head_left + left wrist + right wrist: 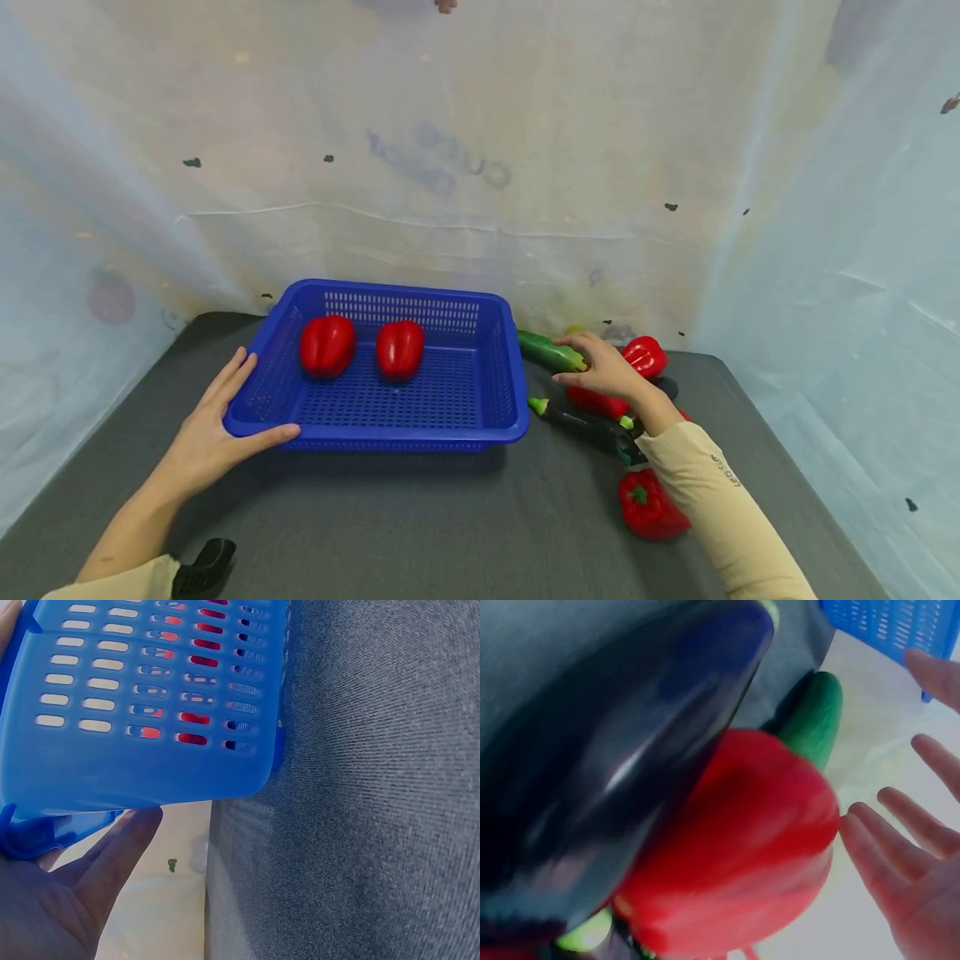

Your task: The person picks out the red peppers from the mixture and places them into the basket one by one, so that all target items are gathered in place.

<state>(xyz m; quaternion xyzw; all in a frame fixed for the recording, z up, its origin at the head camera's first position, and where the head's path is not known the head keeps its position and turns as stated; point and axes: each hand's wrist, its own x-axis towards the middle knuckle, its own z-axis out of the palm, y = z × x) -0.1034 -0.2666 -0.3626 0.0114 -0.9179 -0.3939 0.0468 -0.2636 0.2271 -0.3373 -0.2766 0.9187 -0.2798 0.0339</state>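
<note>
A blue plastic basket holds two red bell peppers, one on the left and one near the middle. My left hand rests on its front left corner, fingers straight along the side and thumb on the front rim. To the basket's right, my right hand hovers with spread fingers, fingertips right by the end of a green cucumber. Below that hand lies a red pepper, partly hidden. Large in the right wrist view are an eggplant and a red bell pepper.
A dark eggplant with a green stem lies right of the basket. Another red pepper sits behind the right wrist, and one more lies nearer the front. Pale plastic sheeting closes off the back and sides of the grey table.
</note>
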